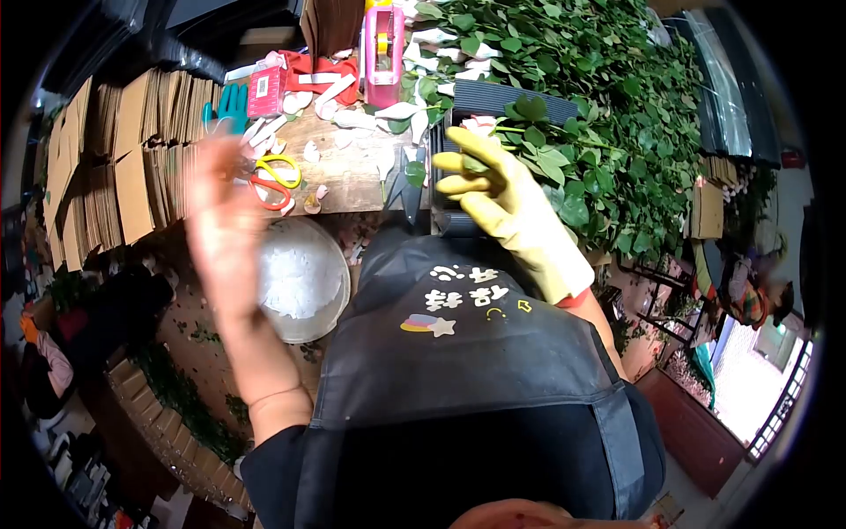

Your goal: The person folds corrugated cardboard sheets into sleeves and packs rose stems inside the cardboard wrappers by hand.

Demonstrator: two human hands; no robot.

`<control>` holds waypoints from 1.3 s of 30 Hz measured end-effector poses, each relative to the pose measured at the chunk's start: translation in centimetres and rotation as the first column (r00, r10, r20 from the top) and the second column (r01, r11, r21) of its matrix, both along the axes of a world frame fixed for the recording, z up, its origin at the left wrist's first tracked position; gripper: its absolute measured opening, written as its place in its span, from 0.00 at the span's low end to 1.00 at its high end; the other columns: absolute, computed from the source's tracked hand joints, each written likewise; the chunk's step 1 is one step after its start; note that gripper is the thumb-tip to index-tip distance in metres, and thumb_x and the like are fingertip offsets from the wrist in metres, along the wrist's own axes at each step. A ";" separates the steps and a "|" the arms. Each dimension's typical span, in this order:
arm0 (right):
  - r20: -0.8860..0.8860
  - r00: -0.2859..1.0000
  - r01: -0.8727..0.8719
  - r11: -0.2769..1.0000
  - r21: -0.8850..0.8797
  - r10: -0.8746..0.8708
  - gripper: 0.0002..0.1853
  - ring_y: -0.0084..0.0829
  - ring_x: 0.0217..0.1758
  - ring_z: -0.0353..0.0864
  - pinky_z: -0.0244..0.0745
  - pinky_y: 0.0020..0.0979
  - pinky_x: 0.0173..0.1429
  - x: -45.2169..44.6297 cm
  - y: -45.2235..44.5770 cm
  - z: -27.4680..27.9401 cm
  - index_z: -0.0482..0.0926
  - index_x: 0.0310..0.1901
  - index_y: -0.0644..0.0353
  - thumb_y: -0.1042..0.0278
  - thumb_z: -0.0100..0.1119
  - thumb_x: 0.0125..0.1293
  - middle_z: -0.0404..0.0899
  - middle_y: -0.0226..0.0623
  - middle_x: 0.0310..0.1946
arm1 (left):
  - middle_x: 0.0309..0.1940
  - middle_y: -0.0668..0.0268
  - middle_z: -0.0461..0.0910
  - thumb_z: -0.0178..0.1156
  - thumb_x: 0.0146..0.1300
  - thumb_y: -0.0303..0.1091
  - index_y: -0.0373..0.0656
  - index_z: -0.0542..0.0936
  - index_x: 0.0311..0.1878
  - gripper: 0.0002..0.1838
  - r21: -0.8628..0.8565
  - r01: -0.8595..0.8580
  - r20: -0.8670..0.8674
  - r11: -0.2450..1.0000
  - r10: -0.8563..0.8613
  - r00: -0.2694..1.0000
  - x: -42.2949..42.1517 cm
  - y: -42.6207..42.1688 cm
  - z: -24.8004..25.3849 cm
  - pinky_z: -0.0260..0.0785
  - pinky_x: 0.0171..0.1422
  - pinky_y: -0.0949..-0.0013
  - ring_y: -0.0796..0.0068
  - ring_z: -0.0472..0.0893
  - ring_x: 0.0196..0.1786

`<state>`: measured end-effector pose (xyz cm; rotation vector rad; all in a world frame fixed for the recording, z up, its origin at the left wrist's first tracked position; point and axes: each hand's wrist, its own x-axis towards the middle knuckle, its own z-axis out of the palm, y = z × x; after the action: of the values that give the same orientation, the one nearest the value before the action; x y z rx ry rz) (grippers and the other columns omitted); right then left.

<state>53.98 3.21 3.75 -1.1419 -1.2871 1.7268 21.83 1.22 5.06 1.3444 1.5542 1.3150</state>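
My left hand (220, 207), bare and smeared by motion, is raised at the left in front of the cardboard stacks; its fingers are too blurred to read. Close to it on the wooden table (344, 189) lie scissors with yellow and orange-red handles (282, 169). My right hand (502, 198) wears a yellow rubber glove, its fingers stretched and apart. Just beyond its fingertips, a pale pink rose (478, 124) lies at a black corrugated sheet (515, 100). A bit of green shows between the gloved fingers; whether they touch it I cannot tell.
Leafy stems (608, 132) are heaped on the right. A pink tape dispenser (384, 66), red cloth (322, 78) and teal glove (232, 108) lie at the back. Folded cardboard (137, 189) stands left. Below the table edge is a whitish bucket (339, 286). Another person (762, 295) is far right.
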 end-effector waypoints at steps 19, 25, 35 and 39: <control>0.388 0.862 0.435 0.869 -0.236 -0.326 0.09 0.18 0.35 0.80 0.81 0.24 0.44 6.5 -1.7 0.3 0.79 0.45 0.59 0.66 0.68 0.74 0.82 0.27 0.36 | 0.61 0.49 0.84 0.43 0.87 0.48 0.32 0.72 0.73 0.29 -0.169 0.500 0.742 0.850 -0.224 0.632 10.7 0.3 -11.9 0.78 0.64 0.62 0.65 0.84 0.61; 0.290 0.957 0.126 0.920 -0.372 -0.014 0.09 0.20 0.35 0.82 0.80 0.23 0.42 3.3 -1.9 0.2 0.80 0.47 0.61 0.65 0.66 0.76 0.83 0.29 0.35 | 0.42 0.71 0.83 0.53 0.84 0.39 0.34 0.82 0.55 0.16 -0.199 0.493 0.597 0.847 -0.294 0.747 12.1 -1.1 -9.7 0.71 0.54 0.74 0.87 0.76 0.46; 0.440 0.897 0.208 0.923 -0.323 -0.048 0.08 0.16 0.27 0.79 0.77 0.21 0.33 10.2 2.8 -2.3 0.78 0.45 0.59 0.64 0.64 0.77 0.79 0.24 0.31 | 0.46 0.51 0.82 0.62 0.75 0.41 0.35 0.78 0.62 0.21 0.231 -0.275 -0.641 0.933 0.359 0.679 4.7 3.1 -17.1 0.74 0.62 0.53 0.54 0.83 0.50; 0.459 0.889 0.168 0.927 -0.335 0.005 0.09 0.15 0.26 0.76 0.75 0.20 0.31 9.4 3.6 -4.2 0.78 0.43 0.59 0.64 0.66 0.76 0.78 0.23 0.30 | 0.53 0.50 0.81 0.69 0.67 0.35 0.39 0.77 0.65 0.25 0.053 0.166 -0.436 0.985 -0.127 0.891 10.9 3.6 -11.0 0.73 0.63 0.53 0.50 0.82 0.56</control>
<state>63.35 6.79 -0.45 -1.8827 -1.1716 1.7413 32.72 4.85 -5.90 1.8696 1.6505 1.0466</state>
